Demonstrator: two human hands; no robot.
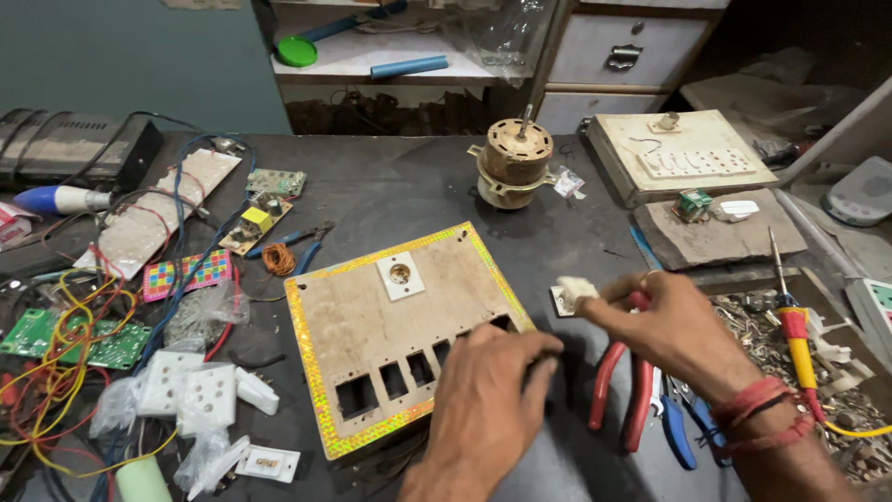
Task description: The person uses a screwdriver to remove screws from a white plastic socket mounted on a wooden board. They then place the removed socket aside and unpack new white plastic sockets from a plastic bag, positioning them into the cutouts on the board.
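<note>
A wooden switchboard panel [372, 325] with a glittery yellow border lies on the dark bench; it has a row of rectangular cut-outs and a white round socket [400, 274] near its top. My left hand [488, 404] rests on the panel's lower right corner, fingers curled over the edge. My right hand [669, 325] pinches a small white switch piece [571, 290] just right of the panel. Red-handled pliers [623, 390] lie under my right hand.
A brown motor [511, 167] stands behind the panel. White sockets [195, 390], circuit boards [74, 339] and tangled wires fill the left. At right are blue-handled pliers [683, 432], a yellow and red screwdriver [794, 321], a tray of small parts [762, 325] and wooden boards [678, 153].
</note>
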